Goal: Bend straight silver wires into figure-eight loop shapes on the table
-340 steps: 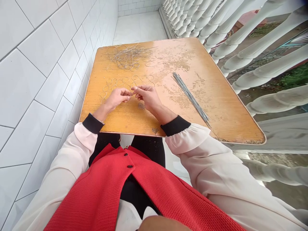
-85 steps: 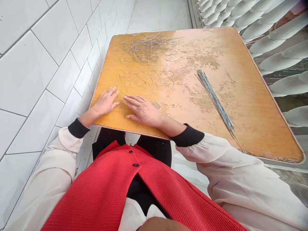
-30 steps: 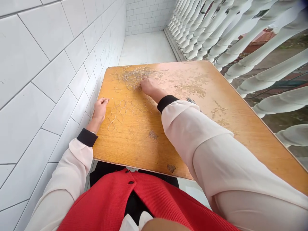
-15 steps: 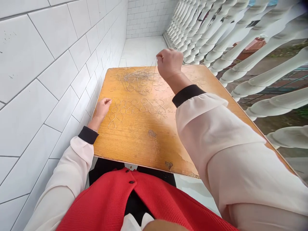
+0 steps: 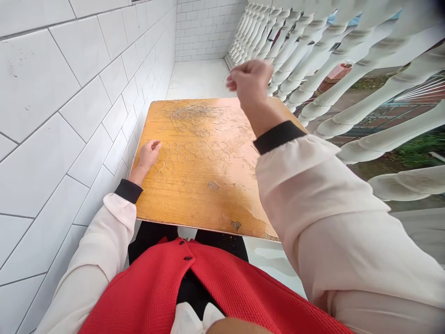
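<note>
**Right hand raised and closed over the table**

From the head view, it hangs above the far edge of the wooden tabletop, any wire in it too fine to tell. The half-open left hand rests just beside rows of figure-eight wire loops; a wire tangle lies beyond them.
</note>
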`<act>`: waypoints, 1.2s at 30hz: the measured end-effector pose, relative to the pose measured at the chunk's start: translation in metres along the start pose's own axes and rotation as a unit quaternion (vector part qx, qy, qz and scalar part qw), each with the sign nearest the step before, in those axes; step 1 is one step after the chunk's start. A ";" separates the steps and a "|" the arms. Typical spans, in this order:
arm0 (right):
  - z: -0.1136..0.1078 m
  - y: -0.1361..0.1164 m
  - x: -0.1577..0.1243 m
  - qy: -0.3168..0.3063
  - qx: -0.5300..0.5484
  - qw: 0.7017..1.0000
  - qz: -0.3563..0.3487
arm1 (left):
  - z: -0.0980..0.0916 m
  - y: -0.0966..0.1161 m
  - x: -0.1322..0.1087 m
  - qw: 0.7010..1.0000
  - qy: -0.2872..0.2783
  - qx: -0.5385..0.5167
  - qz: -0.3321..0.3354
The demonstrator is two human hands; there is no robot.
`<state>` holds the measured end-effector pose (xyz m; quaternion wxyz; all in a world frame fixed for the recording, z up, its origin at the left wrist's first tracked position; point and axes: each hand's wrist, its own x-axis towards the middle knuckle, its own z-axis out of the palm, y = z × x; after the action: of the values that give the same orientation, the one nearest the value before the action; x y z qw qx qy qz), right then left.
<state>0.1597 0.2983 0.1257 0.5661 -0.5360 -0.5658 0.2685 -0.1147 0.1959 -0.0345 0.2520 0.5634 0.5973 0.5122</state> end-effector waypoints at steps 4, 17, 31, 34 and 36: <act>-0.002 0.011 -0.078 -0.056 0.029 0.994 0.084 | -0.006 0.031 -0.002 0.994 0.038 -0.090 0.044; 0.014 0.083 -0.161 -0.109 -0.057 0.989 -0.086 | 0.020 0.125 -0.087 0.935 -0.265 -0.166 -0.165; -0.040 0.103 -0.100 0.000 -0.060 0.996 0.064 | -0.028 0.107 -0.104 0.950 -0.212 -0.169 -0.157; -0.024 0.079 -0.129 -0.201 0.086 0.957 0.191 | -0.011 0.109 -0.108 0.975 -0.143 -0.140 -0.095; -0.009 0.064 -0.153 -0.307 0.161 0.916 0.201 | 0.005 0.109 -0.110 0.983 -0.128 -0.110 -0.077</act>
<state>0.1549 0.1739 0.0149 0.3771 -0.4311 -0.5413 0.6155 -0.0392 0.0781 0.0312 0.4253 0.5458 0.5418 0.4771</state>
